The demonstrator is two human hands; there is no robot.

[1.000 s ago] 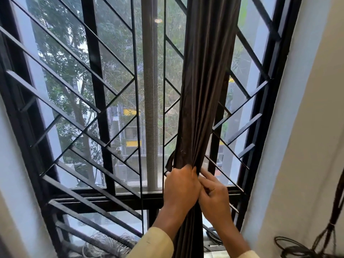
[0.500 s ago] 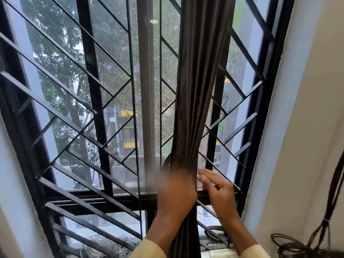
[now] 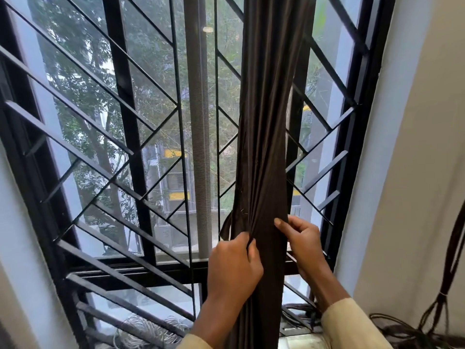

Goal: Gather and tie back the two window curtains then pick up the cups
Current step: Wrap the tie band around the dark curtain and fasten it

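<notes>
Nearest, sleeves: pale cuffs, left sleeve (image 3: 193, 343) and right sleeve (image 3: 352, 326), came up from the bottom edge on either side of the cloth.
Left hand: the left hand (image 3: 234, 268) had its back to the camera and its fingers curled tight into the gathered folds, gripping the bunch from the left side.
Right hand: the right hand (image 3: 305, 243) sat slightly higher on the right edge of the bunch; its fingers were curled at that edge and one digit lay stretched across the front of the cloth, pressing on it.
Curtain: the dark brown curtain (image 3: 266, 122) hung as one narrow bundle right of the window's middle, pinched between both hands just above the sill and falling on between the forearms.
Strip: a narrow dark strip (image 3: 226, 227) looped off the bundle's left side, above the left hand.
Cables: dark cables (image 3: 402, 333) lay at the foot of the wall (image 3: 415, 172) on the right.
Grille: a black grille (image 3: 120, 147) with slanted bars stood behind the curtain.
Outside: trees (image 3: 83, 84) showed beyond the glass.
</notes>
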